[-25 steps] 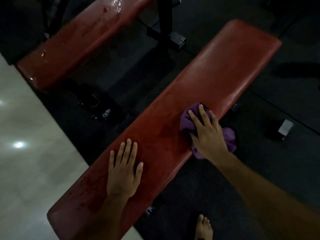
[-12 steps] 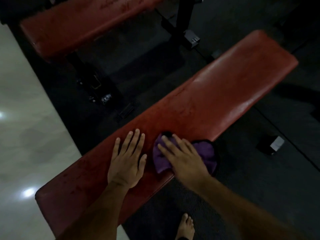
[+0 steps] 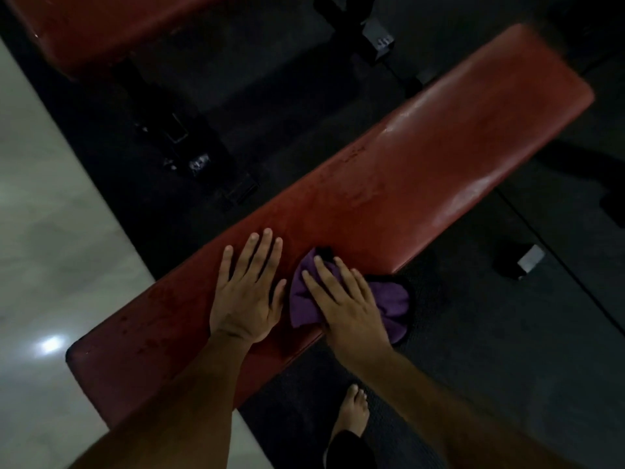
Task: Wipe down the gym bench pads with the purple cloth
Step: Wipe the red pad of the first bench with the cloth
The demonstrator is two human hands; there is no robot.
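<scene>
A long red bench pad (image 3: 406, 184) runs diagonally from lower left to upper right. The purple cloth (image 3: 389, 306) lies crumpled on its near edge, part of it hanging over the side. My right hand (image 3: 345, 299) presses flat on the cloth with straight, spread fingers. My left hand (image 3: 248, 289) rests flat on the bare pad just left of the cloth, fingers straight. A second red bench pad (image 3: 101, 25) lies at the top left, mostly cut off by the frame.
Black rubber matting (image 3: 507, 350) covers the floor under and right of the bench. Pale glossy tile (image 3: 50, 248) lies to the left. Dark bench frame legs (image 3: 189, 154) stand between the pads. A small grey block (image 3: 527, 262) sits on the mat at right. My bare foot (image 3: 353, 411) is below.
My right hand has slid the cloth down the pad from its middle toward my left hand, and now sits right beside it. The left hand has stayed flat on the pad.
</scene>
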